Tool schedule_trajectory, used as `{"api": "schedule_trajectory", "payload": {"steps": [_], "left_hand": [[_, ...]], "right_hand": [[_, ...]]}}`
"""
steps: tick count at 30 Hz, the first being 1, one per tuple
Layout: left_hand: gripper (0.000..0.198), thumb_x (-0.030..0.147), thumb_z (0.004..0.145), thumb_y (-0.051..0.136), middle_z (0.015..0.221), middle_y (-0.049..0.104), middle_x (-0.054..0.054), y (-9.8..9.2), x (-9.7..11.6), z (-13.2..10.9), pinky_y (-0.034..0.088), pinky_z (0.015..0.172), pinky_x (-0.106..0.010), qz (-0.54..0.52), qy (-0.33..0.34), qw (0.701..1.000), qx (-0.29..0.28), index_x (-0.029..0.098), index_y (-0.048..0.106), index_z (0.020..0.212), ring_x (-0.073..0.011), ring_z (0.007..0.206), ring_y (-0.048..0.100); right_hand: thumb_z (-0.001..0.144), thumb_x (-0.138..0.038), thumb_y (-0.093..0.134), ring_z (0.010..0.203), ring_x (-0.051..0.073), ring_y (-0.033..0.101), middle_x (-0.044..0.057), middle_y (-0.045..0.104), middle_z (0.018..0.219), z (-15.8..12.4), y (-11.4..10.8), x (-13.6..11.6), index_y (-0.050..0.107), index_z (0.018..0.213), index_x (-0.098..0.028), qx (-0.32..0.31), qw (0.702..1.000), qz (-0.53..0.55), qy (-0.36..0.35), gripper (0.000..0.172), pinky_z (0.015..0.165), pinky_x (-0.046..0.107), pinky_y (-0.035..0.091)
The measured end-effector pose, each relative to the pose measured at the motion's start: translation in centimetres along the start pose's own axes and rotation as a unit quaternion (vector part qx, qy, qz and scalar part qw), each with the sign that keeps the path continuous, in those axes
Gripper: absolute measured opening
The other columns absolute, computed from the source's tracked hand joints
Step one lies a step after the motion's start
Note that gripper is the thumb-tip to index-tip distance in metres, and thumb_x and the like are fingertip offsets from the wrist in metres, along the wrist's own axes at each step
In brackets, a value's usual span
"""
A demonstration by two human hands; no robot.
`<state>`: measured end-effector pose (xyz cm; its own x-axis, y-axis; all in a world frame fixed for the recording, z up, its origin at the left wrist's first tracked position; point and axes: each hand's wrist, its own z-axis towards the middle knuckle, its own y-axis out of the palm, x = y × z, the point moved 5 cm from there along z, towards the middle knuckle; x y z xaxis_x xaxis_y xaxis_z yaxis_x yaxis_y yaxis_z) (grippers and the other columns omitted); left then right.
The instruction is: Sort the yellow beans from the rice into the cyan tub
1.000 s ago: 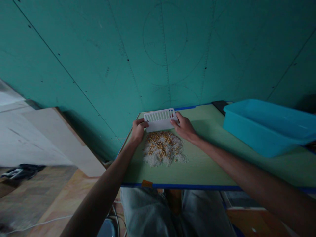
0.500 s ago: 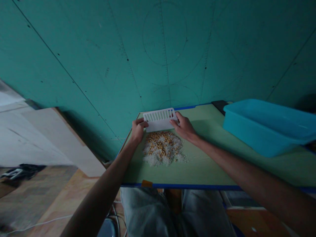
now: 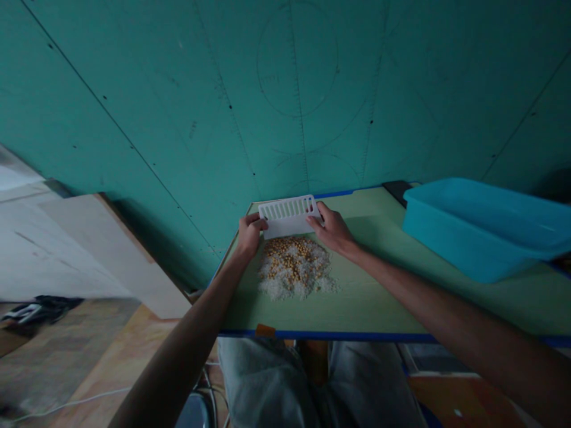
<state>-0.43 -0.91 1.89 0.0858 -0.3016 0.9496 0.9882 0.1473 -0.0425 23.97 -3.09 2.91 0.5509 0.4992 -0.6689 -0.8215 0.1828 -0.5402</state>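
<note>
A white slotted plastic tray (image 3: 286, 226) is held between my two hands at the far left part of the table. My left hand (image 3: 250, 232) grips its left end, thumb on the near face. At the other end my right hand (image 3: 331, 226) has its thumb on the face and its fingers behind the edge, partly hidden. Right below the tray, on the green tabletop, lies a spread-out heap of white grains mixed with round yellow beans (image 3: 292, 267). The beans gather mostly at the heap's top and middle, the white grains around the near and right edges.
A turquoise plastic basin (image 3: 464, 238) stands on the right of the green table (image 3: 375, 297). Behind it lies a dark flat object (image 3: 396, 191). A green wall (image 3: 178, 107) rises along the table's far edge. Pale boards (image 3: 111, 249) lean at the left.
</note>
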Motion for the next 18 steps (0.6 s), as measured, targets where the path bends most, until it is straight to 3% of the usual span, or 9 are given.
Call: {"api": "schedule_trajectory", "payload": {"steps": [11,18], "left_hand": [[0.008,0.018,0.056,0.055,0.062,0.049,0.001,-0.1,0.4,0.0,0.035,0.061,-0.027,0.022,0.018,1.0,0.003,0.016,0.061,0.061,-0.0129,0.064,0.042],[0.006,0.02,0.061,0.059,0.062,0.051,0.001,-0.5,1.9,-0.7,0.032,0.061,-0.028,0.14,0.073,0.987,0.019,0.016,0.062,0.062,-0.0138,0.064,0.043]], "right_hand": [[0.094,-0.036,0.053,0.074,0.022,0.064,0.009,0.073,0.091,0.1,0.2,0.2,0.057,0.1,-0.021,0.009,1.0,-0.006,-0.02,0.017,0.063,0.031,0.041],[0.095,-0.036,0.059,0.078,0.022,0.067,0.006,0.074,0.088,0.2,0.8,0.9,0.06,0.092,-0.022,0.001,1.0,0.008,-0.022,0.014,0.068,0.031,0.045]]}}
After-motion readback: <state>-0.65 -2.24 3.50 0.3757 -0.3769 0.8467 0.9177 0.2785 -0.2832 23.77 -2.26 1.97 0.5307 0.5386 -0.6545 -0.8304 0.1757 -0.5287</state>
